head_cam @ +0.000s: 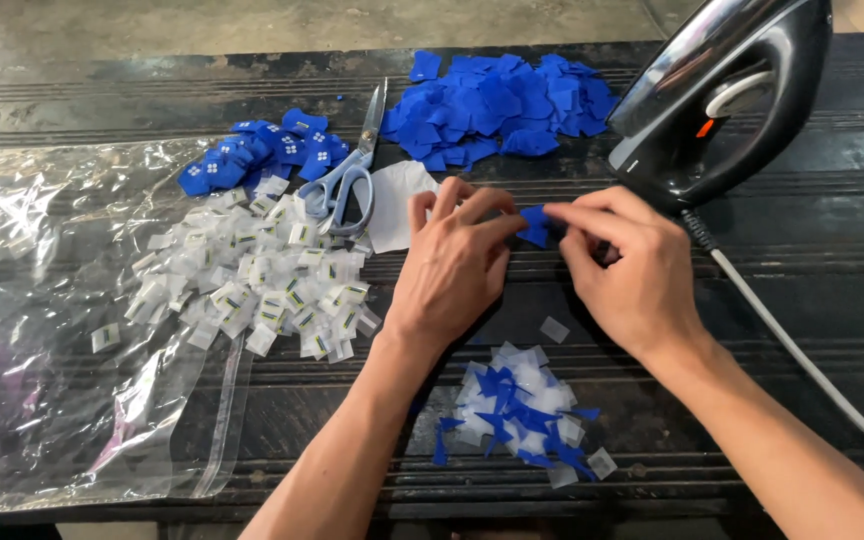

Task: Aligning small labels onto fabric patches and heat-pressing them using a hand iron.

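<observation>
1. Head view: the left hand and the right hand meet over the dark ribbed bench. Both pinch one small blue fabric piece between the fingertips, so each grip is narrow and closed on this piece. The piece is held just above the bench, directly in front of the black electric iron.

2. The iron stands tilted on its heel, very near to the right hand. If it is hot, I think the knuckles could touch its metal sole and get burned. Whether it is hot, I cannot tell.

3. The white power cord runs beside the right forearm. A movement of the elbow could catch it and pull the iron down.

4. The blue-handled scissors lie just beside the left hand, with the blades pointing away. A careless reach may still hit them.

5. The small piece is held only by the tips, so it may slip down into the mixed heap of blue and white scraps below and be lost there.

6. The pile of white labels rests on a clear plastic bag; a sleeve or a draught could scatter it into the heap of blue fabric pieces.
</observation>
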